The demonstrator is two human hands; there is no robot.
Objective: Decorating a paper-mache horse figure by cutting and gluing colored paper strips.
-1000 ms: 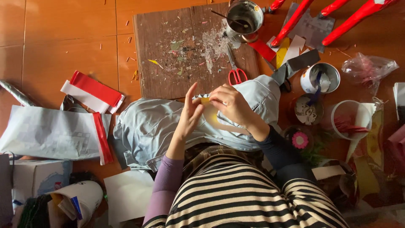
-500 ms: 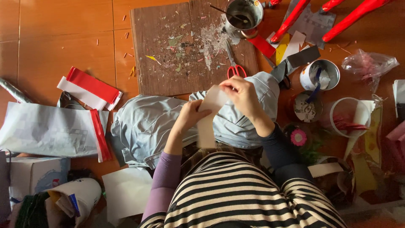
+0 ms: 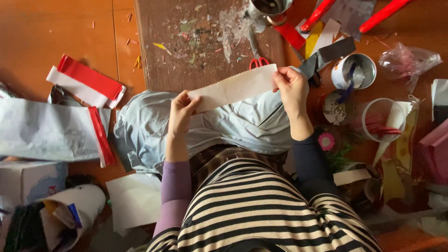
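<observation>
Head view: 2 hands pinch a pale paper strip (image 3: 233,88) with 1 scalloped edge, left hand (image 3: 181,112) at its lower end, right hand (image 3: 291,88) at the upper, above light-blue cloth (image 3: 242,126). Red-handled scissors (image 3: 256,53) lie on the scuffed wooden board (image 3: 196,51). Earlier the strip was folded small; now it is stretched flat.

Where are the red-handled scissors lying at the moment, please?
In the head view, the red-handled scissors lie on the brown board, just above the paper strip and near the right hand.
</observation>
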